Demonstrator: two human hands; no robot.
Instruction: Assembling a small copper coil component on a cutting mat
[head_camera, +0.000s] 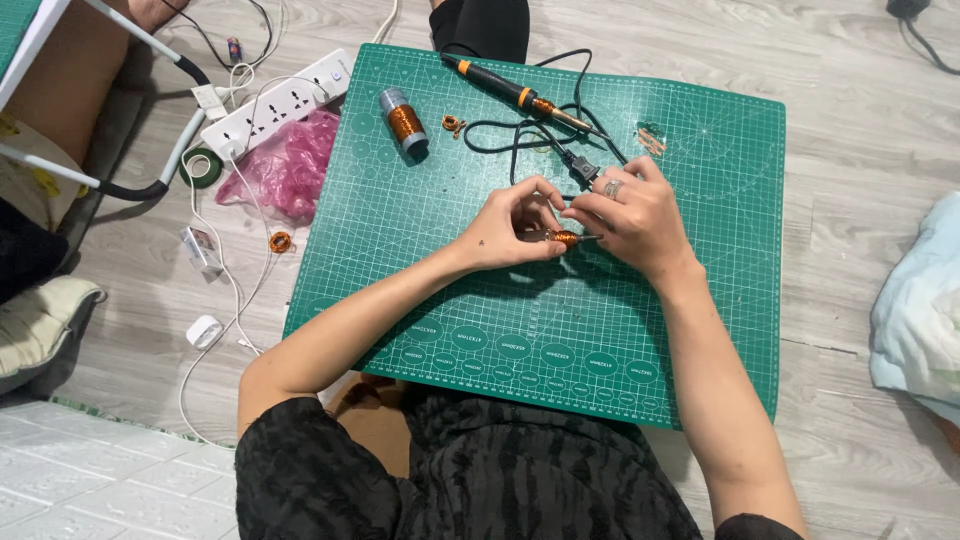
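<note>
Where the fingers meet at mat centre, the small copper coil (562, 238) is mostly covered, only a copper band and a thin metal tip poking out toward 3 o'clock; what it is wound on is hard to tell. Left hand (512, 228) comes in from 7 o'clock, wrist bent, fingers curled and pinched on the coil's left end. Right hand (635, 215) comes from 5 o'clock, ring on one finger, fingertips closed on the coil's right side, hands touching each other. Both rest low on the green cutting mat (420, 260). Soldering iron (512, 94) lies at 12 o'clock, its black cord (520, 140) running under the right hand, plug partly hidden. Copper wire spool (404, 122) sits at 11 o'clock, power strip (275, 105) off the mat at 10 o'clock.
</note>
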